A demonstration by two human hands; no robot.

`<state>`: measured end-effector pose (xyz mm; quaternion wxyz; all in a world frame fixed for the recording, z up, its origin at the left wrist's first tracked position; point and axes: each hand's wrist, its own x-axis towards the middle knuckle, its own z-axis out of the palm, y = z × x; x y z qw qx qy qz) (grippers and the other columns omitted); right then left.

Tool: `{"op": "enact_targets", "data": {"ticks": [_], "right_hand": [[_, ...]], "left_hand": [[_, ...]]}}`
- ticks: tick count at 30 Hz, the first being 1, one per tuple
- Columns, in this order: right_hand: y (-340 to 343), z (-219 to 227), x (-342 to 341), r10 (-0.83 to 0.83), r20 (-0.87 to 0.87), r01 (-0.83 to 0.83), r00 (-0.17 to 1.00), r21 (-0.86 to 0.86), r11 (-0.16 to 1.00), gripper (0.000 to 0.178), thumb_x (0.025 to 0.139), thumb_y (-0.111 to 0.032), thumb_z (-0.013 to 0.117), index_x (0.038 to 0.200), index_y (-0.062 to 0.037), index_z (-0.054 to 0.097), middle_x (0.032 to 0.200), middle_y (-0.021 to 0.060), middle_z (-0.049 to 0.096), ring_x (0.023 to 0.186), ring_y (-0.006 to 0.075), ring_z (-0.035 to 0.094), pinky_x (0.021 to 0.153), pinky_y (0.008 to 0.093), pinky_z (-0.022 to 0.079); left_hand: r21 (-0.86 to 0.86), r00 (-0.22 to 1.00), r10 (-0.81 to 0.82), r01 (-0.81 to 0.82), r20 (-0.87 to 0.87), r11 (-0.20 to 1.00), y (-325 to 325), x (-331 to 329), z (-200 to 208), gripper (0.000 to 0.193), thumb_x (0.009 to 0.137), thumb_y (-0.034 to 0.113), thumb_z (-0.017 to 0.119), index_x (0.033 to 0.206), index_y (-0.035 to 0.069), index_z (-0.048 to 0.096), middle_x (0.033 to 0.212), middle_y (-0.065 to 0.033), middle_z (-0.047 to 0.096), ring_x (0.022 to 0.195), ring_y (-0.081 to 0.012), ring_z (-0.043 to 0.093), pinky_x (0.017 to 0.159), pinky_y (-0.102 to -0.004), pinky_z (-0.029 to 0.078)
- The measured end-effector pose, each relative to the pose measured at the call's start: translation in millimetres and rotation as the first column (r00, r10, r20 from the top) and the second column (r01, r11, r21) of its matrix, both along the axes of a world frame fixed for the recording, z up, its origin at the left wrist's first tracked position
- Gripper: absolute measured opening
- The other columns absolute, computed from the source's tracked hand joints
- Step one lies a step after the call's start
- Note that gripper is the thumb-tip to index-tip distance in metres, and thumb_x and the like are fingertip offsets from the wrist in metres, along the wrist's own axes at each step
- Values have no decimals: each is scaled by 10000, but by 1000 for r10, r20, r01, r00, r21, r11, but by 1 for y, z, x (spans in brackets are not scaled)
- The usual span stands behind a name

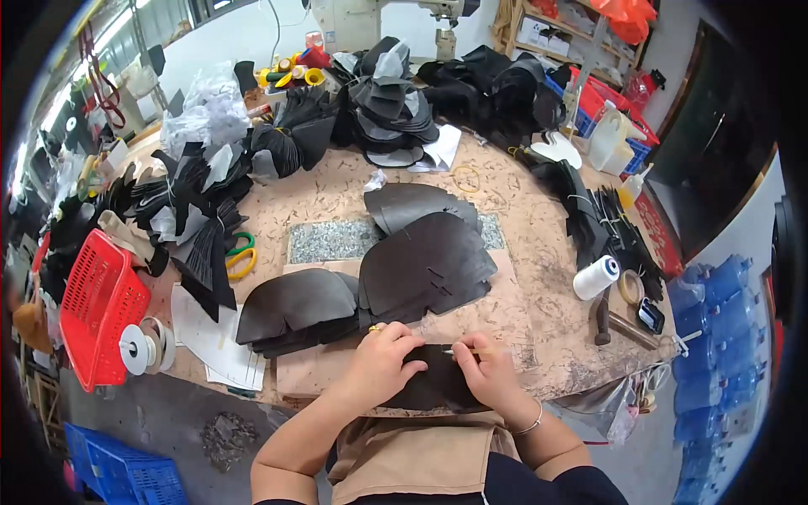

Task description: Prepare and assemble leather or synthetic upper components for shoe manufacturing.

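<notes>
In front of me a dark leather piece [429, 383] lies at the near edge of a pale board [497, 332]. My left hand [387, 362] holds its left side, the thumb and forefinger resting on its surface. My right hand [486, 368] pinches a slim pen-like tool [449, 352], its pale tip over the piece's upper part; the exact kind is unclear. Just beyond my hands is a stack of curved black leather pieces [425, 261]. Left of it sits a second stack [295, 307], and a third [412, 206] lies behind.
White paper patterns [215, 337], green-and-orange-handled scissors [242, 257] and a red basket [93, 299] are left. At right are a white thread cone [596, 278], a hammer [603, 324] and a tape roll [631, 287]. Bundled black pieces [387, 118] pile up along the back.
</notes>
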<state>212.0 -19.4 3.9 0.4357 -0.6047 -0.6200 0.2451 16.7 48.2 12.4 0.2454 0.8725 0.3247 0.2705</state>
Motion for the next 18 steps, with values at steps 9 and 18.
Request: {"op": "enact_targets", "data": {"ticks": [9, 18], "right_hand": [[-13, 12, 19, -20, -443, 125, 896, 210, 970, 95, 945, -87, 522, 906, -19, 576, 787, 81, 621, 691, 120, 584, 593, 273, 473], [-20, 33, 30, -104, -479, 293, 872, 341, 893, 118, 967, -93, 480, 883, -25, 525, 712, 65, 570, 610, 104, 513, 553, 240, 417]], "left_hand": [[-31, 993, -18, 22, 118, 999, 3, 6, 10, 196, 729, 90, 746, 866, 43, 614, 884, -91, 609, 836, -281, 576, 766, -373, 474], [324, 864, 333, -460, 378, 827, 87, 25, 60, 221, 796, 47, 685, 996, 8, 600, 844, -75, 615, 766, -183, 601, 720, -268, 485]]}}
